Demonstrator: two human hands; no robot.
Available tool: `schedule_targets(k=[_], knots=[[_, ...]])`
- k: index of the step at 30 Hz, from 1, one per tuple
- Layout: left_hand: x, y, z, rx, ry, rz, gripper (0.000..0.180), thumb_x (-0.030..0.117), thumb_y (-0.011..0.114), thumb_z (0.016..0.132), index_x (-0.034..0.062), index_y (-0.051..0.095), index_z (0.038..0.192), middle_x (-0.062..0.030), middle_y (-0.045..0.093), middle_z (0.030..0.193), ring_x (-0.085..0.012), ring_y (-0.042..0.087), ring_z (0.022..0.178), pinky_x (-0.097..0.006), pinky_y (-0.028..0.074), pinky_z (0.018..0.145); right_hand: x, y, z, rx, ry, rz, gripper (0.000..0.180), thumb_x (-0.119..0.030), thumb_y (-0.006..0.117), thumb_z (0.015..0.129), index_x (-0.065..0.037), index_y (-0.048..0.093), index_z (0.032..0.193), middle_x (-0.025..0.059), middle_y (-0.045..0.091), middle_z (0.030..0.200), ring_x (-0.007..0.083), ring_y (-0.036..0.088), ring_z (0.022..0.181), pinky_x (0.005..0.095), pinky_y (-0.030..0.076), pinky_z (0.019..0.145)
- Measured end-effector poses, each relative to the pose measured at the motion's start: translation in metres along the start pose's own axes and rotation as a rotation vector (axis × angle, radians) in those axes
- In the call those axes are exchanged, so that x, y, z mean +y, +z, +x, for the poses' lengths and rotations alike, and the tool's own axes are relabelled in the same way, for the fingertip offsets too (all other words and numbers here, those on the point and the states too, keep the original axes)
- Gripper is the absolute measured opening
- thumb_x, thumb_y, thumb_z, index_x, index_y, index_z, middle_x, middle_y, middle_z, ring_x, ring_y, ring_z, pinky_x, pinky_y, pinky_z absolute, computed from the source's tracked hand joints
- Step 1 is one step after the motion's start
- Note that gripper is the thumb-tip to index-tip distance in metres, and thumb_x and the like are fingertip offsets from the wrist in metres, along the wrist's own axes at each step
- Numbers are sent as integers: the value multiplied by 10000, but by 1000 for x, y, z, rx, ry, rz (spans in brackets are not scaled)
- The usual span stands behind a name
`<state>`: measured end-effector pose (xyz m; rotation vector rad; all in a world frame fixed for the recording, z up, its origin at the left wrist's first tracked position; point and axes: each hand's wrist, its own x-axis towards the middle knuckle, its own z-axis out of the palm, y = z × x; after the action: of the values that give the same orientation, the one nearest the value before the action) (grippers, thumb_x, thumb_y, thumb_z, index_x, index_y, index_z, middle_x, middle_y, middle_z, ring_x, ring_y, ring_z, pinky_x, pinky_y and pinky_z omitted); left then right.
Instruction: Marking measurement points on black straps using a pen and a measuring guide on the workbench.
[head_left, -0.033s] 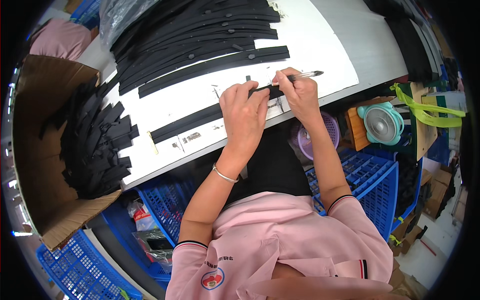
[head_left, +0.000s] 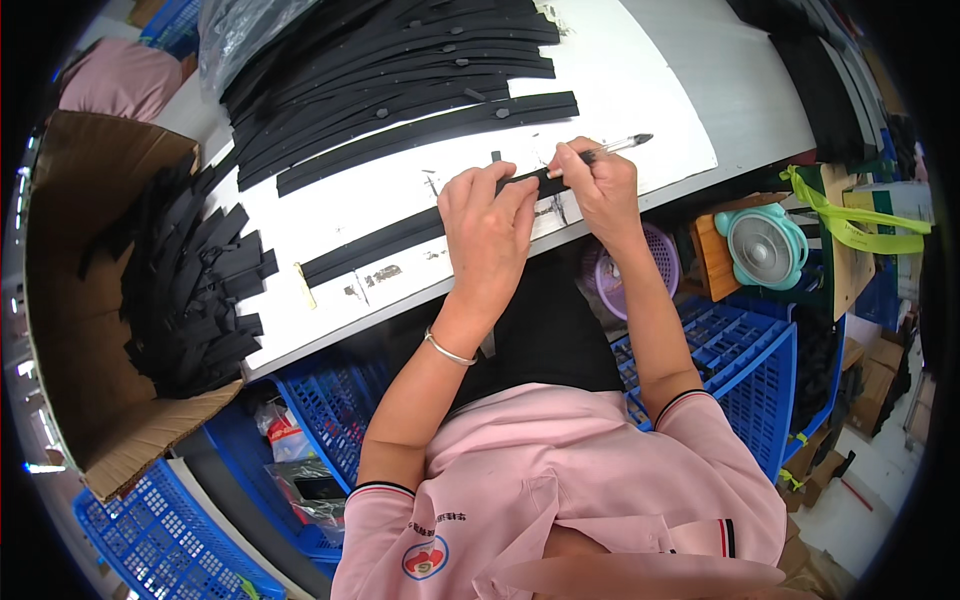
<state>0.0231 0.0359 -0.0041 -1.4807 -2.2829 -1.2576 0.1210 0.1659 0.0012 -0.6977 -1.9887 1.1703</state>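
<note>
Left hand (head_left: 487,228), one: we find it bent over the near black strip (head_left: 375,245), fingertips down on it; whether they pinch or merely press, we cannot tell. Right hand (head_left: 600,190), one: closed about a pen (head_left: 628,142), fingertips at the strip's right end, just beside the left.

Hazards, in our judgement: a light press from the left could let the strip skew on the white board (head_left: 650,100); the pen, slanting out of the grip, could slip or leave a stray mark.

Count: hands, two; pen, one; near strip, one, along the board's front edge; separate strip (head_left: 430,140), one, between it and the pile. Piled strips (head_left: 370,80): overlapping, beyond our count. Cardboard box (head_left: 75,200), one, at left, holding short black pieces (head_left: 190,290), uncountable. Purple basket (head_left: 668,262), one; turquoise fan (head_left: 765,245), one.
</note>
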Motion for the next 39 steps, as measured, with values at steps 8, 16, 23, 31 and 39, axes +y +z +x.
schedule_targets(k=[8,16,23,31,39], knots=[[-4,-5,-1,-21,-19,-6,197,75,791,823,100,791,1019,-44,694,1115,-271,596,1080,-409,420,961,10,2,-1,-108,-38,-62,229,-147,677,961,34,699,822,93,685,681,148,626,583,311,475,556],[-19,-18,-4,-228,-12,110,436,52,627,960,66,596,1395,-204,438,1546,-399,353,1480,-686,157,1193,9,-11,-10,-46,24,111,279,-99,577,1028,23,671,795,35,660,747,82,542,642,240,451,611],[-57,-19,41,-152,-111,-112,519,164,670,981,32,518,1460,-259,357,1600,-422,264,1537,-643,127,1234,12,-6,-8,47,107,176,306,-151,585,1057,5,695,818,31,685,835,56,530,658,232,441,604],[-167,-160,5,36,-204,585,511,307,726,949,120,581,1403,-154,495,1526,-376,399,1475,-669,188,1186,-1,1,-3,-111,-89,18,264,-173,559,1085,-33,649,1290,133,757,1104,176,698,1055,287,575,866],[-215,-233,-40,80,-406,835,601,483,625,1004,-5,602,1355,-183,574,1417,-328,479,1386,-604,232,1210,-5,20,8,-228,-330,-648,424,-118,608,1025,-144,571,1447,33,661,1375,247,526,1359,383,357,1135]])
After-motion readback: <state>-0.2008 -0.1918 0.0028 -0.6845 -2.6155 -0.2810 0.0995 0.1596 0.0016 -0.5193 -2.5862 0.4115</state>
